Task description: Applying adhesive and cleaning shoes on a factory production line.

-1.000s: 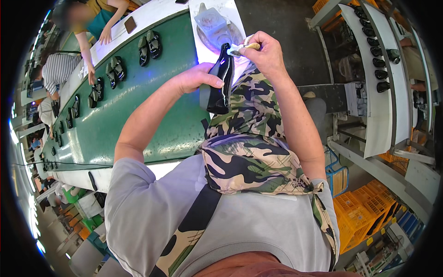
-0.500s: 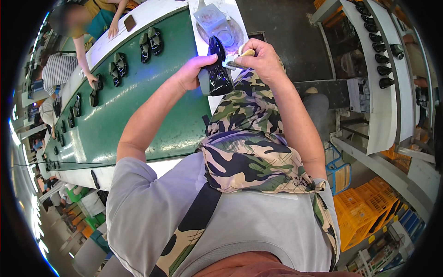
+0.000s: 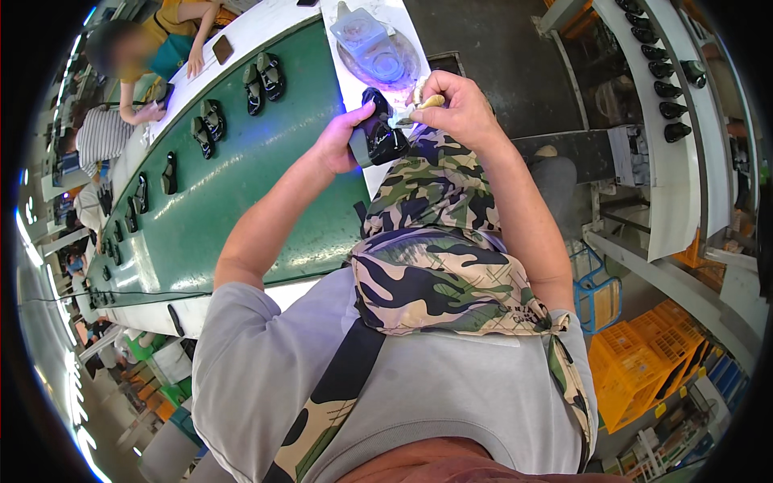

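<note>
Black shoe (image 3: 388,143) clasped in left hand (image 3: 339,141), forearms (image 3: 278,211) angled inward, right hand (image 3: 457,106) with pinching grip on whitish pad (image 3: 400,120).

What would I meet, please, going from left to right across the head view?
Striped shirt, phone, rightmost pair of shoes on the green surface, left hand, held black shoe, right hand, row of shoes on the white shelf.

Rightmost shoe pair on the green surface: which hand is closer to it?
Left: the left hand is right of the shoe pair; the right hand, past the held shoe, is farther right.
</note>
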Demonstrator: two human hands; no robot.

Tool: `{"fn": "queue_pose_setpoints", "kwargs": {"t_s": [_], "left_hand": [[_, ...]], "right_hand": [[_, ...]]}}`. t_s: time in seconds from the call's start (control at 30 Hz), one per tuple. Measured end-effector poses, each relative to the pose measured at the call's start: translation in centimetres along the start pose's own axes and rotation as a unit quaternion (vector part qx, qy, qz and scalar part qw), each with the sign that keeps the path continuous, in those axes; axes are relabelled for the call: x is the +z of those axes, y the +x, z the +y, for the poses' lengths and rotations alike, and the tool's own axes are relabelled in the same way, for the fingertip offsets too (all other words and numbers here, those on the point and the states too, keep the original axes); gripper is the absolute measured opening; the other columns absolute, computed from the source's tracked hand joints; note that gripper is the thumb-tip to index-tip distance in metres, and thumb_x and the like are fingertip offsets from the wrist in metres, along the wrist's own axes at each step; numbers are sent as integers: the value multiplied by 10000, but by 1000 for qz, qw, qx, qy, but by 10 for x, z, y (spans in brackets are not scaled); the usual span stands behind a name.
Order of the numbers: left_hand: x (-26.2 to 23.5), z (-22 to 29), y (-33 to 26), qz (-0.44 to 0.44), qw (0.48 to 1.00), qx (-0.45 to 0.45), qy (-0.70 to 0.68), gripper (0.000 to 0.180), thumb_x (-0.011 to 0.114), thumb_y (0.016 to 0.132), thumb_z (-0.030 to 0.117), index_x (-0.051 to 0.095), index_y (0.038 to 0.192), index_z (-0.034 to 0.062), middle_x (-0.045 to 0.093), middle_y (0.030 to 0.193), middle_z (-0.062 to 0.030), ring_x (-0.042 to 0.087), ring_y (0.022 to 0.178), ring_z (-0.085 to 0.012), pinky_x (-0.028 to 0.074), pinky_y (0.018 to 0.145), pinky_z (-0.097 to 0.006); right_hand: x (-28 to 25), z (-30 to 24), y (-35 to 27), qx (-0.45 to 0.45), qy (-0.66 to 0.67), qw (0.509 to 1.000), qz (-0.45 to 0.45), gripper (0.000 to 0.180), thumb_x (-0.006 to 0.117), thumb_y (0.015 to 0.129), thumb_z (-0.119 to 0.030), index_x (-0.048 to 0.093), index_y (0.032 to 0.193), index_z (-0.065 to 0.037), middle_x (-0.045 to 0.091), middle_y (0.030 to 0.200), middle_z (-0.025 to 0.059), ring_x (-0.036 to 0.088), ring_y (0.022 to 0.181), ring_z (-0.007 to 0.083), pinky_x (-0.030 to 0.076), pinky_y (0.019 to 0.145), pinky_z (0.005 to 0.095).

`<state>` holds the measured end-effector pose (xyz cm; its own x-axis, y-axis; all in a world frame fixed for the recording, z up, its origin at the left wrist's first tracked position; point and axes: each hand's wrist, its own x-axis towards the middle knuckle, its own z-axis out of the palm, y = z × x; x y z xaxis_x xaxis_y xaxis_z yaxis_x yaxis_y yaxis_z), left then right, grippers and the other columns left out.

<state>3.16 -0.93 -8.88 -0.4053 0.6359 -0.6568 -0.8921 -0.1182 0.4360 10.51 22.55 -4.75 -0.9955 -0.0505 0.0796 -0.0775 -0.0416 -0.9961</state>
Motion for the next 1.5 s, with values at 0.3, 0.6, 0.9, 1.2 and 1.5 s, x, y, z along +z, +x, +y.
{"fn": "queue_pose_setpoints", "kwargs": {"t_s": [0.3,0.6,0.9,1.2,1.5], "left_hand": [[18,-15,-8,11,999,5,-50,388,554,983,384,583,1187,56,688,1054,-143,699,948,-279,560,903,-447],[46,-11,-17,88,994,-4,-63,432,573,955,481,629,1141,96,710,937,-122,695,676,-213,544,480,-292],[21,-31,-4,-19,991,-3,-134,628,460,962,565,586,1261,28,676,1064,-202,632,578,-189,423,411,-236],[36,-41,1,-106,971,6,-214,713,491,927,607,554,1272,-14,672,1083,-202,644,591,-179,424,443,-240],[71,-28,19,-151,971,-14,-185,823,470,890,659,531,1306,-49,657,901,-74,457,483,-122,324,396,-238]], "right_hand": [[-7,7,-5,-69,34,997,-2,204,752,753,-17,551,782,-29,652,870,48,572,810,97,472,723,263],[-21,-2,-13,-105,37,993,-24,230,736,786,-21,509,801,-55,660,994,131,594,927,153,483,826,304],[-23,-5,-19,-157,27,987,-4,224,746,788,-39,523,790,-59,664,1005,136,602,924,161,478,817,303],[-29,0,-20,-149,58,987,19,204,726,802,-2,531,791,-61,665,1030,134,586,906,131,478,787,275],[-65,7,-25,-177,157,964,120,206,724,789,35,547,833,-62,663,1059,128,601,957,143,500,841,294]]}}
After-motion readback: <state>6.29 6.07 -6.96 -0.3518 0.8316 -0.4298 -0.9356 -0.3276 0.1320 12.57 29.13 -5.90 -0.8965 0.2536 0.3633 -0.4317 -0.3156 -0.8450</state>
